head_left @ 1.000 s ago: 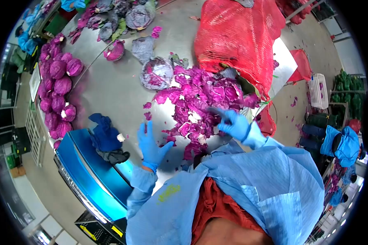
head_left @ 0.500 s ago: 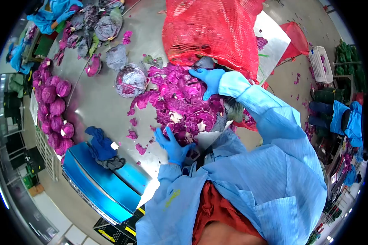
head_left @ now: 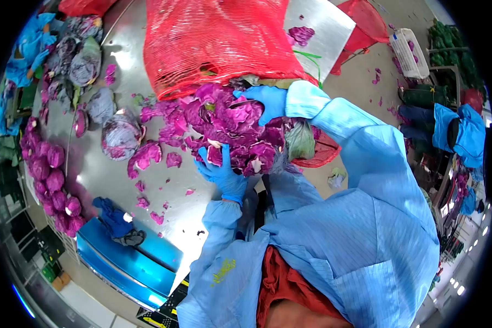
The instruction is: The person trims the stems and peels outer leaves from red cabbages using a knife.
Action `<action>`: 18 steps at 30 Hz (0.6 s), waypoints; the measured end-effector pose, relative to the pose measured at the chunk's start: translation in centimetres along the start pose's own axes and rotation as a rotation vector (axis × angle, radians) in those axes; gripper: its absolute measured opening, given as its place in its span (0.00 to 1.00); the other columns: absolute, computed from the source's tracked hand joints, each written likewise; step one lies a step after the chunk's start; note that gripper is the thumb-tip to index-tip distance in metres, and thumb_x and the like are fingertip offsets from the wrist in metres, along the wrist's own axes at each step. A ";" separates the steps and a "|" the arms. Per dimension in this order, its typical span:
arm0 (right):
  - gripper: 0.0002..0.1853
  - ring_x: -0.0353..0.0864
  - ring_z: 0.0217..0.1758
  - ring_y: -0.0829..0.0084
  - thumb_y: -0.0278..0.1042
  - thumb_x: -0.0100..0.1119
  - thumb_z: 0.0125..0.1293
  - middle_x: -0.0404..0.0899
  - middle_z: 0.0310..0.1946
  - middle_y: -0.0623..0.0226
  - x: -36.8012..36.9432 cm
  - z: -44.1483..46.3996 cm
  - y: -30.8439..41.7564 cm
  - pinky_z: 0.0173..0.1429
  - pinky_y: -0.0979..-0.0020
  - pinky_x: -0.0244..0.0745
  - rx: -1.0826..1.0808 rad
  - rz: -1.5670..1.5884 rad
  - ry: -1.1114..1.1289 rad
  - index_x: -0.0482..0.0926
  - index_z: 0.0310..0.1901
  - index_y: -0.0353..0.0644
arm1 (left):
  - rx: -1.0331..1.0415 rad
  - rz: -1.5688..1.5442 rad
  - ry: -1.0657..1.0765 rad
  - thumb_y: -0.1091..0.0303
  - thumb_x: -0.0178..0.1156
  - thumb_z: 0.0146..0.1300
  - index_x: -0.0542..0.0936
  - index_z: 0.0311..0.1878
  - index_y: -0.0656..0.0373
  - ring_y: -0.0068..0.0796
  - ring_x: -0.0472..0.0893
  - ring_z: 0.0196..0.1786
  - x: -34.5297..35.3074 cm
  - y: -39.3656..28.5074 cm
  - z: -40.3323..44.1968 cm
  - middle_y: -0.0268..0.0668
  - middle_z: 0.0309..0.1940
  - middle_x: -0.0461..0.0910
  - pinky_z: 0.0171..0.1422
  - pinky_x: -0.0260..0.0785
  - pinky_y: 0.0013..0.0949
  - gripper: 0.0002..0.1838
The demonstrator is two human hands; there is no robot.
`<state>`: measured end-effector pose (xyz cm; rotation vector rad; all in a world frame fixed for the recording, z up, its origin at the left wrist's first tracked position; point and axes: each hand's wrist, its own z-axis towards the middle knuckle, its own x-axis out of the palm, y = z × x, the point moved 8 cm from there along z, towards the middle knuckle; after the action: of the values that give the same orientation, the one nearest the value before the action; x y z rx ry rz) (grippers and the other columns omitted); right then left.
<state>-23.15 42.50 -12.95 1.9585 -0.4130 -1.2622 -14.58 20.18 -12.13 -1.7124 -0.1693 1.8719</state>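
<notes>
A heap of loose purple cabbage leaves (head_left: 202,117) lies at the metal table's near edge, in front of a red mesh bag (head_left: 218,46). My left hand (head_left: 222,176), in a blue glove, presses on the heap's near left side with its fingers spread. My right hand (head_left: 269,103), gloved alike, rests over the heap's right side, thumb and fingers apart. Some of its fingertips are hard to make out among the leaves. Beside it, a grey-green outer leaf (head_left: 300,143) hangs at the table edge. The bag's mouth faces the heap.
Whole red cabbages (head_left: 122,135) and scattered scraps lie to the left, with peeled purple heads (head_left: 48,177) along the far left edge. A blue cloth (head_left: 113,217) sits by a shiny blue box (head_left: 131,259). Co-workers' gloved hands (head_left: 41,57) show at upper left.
My left hand has moved up from beside the heap onto its near side, and the leaves there are pushed closer together. My right hand stays over the heap. The view has shifted.
</notes>
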 end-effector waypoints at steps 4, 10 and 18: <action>0.55 0.72 0.64 0.53 0.41 0.74 0.38 0.71 0.61 0.48 -3.6 -6.5 -1.1 0.68 0.61 0.67 0.088 -0.033 -0.029 0.58 0.72 0.48 | 0.058 -0.054 0.048 0.33 0.68 0.40 0.71 0.65 0.36 0.73 0.43 0.72 2.6 -4.3 0.0 0.53 0.73 0.48 0.69 0.41 0.72 0.45; 0.55 0.72 0.64 0.53 0.42 0.77 0.39 0.69 0.64 0.58 -4.1 -16.6 -4.0 0.66 0.61 0.69 0.264 -0.013 -0.255 0.57 0.72 0.52 | 0.210 -0.115 0.188 0.38 0.72 0.39 0.77 0.61 0.40 0.69 0.47 0.72 4.4 -10.2 0.5 0.54 0.71 0.52 0.72 0.42 0.66 0.42; 0.57 0.55 0.75 0.69 0.22 0.79 0.37 0.54 0.74 0.63 5.1 -26.4 -10.2 0.77 0.66 0.51 0.416 0.538 -0.555 0.56 0.72 0.41 | 0.471 -0.139 0.412 0.51 0.74 0.40 0.75 0.62 0.32 0.71 0.48 0.71 7.4 -15.6 -0.6 0.51 0.71 0.55 0.73 0.40 0.69 0.39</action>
<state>1.09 57.19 -17.73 1.6005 -1.4713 -1.4047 -8.84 36.44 -11.27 -1.6530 0.2876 1.2926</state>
